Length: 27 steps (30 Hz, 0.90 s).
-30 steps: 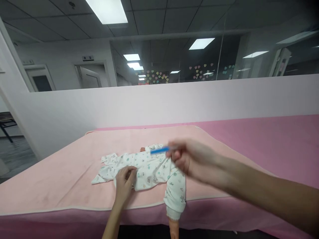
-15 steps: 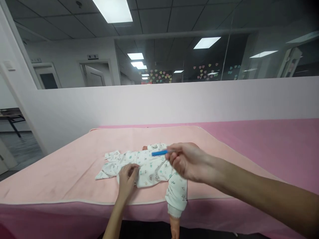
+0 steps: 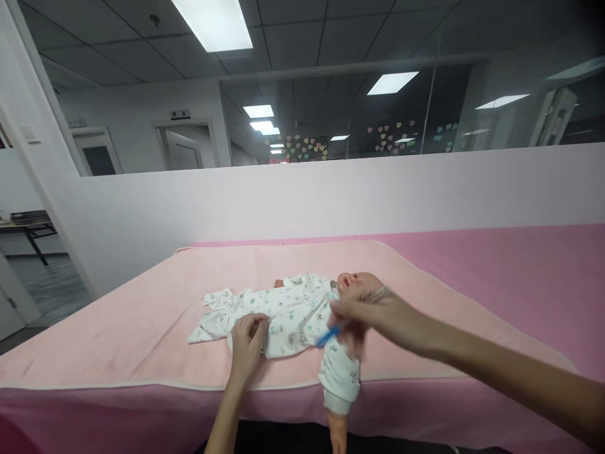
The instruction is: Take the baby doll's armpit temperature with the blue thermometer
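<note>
my left hand (image 3: 248,335) rests at the doll (image 3: 295,318), fingers narrowed, though i can't tell whether they pinch anything; my right hand (image 3: 366,314) holds a blurred blue stick (image 3: 327,337) by its nearer shoulder. the doll lies face-up on the peach blanket (image 3: 161,315). i'd call this steadying the doll while handling the stick; the next move wants a settled right hand.

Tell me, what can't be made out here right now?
In the head view:
- Blue stick: blurred, its upper end hidden by the right grip.
- Doll: near arm cut off by the bottom edge.
- Left grip: its back hides whether it pinches the suit.
- Stack, far left: too small to identify.
</note>
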Motion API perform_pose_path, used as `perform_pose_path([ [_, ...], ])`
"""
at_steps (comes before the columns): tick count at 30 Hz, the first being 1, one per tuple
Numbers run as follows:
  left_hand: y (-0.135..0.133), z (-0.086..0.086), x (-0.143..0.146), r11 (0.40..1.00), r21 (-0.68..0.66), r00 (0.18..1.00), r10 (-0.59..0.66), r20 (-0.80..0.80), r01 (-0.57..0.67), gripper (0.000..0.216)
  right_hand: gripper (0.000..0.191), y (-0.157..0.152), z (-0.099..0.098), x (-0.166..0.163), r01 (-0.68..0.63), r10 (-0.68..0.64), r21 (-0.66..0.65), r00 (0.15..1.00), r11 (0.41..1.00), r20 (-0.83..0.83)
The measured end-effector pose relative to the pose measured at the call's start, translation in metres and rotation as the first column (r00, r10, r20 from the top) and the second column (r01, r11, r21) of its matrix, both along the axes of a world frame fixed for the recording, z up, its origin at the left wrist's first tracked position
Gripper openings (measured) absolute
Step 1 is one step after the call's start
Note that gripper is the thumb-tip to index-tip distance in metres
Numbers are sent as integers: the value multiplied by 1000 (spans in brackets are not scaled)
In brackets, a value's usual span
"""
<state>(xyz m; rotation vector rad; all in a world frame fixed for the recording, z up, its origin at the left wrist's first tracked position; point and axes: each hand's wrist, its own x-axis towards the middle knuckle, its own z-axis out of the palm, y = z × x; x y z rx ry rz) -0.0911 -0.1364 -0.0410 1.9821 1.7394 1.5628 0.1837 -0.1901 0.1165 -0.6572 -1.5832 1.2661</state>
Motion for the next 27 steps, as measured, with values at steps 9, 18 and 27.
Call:
perform_pose_path([
  [9, 8, 24, 63, 887, 461, 905, 199, -375, -4, 16, 29, 60, -127, 54, 419, -341, -462, 907, 782, 247],
  [18, 66, 25, 138, 954, 216, 839, -61, -541, 209, 18, 24, 76, -145, 82, 390, -351, -594, 918, 704, 187],
  [27, 62, 10, 135, 954, 247, 870, -26, -493, 168, 15, 20, 80, -159, 104, 423, -532, -572, 846, 703, -28],
])
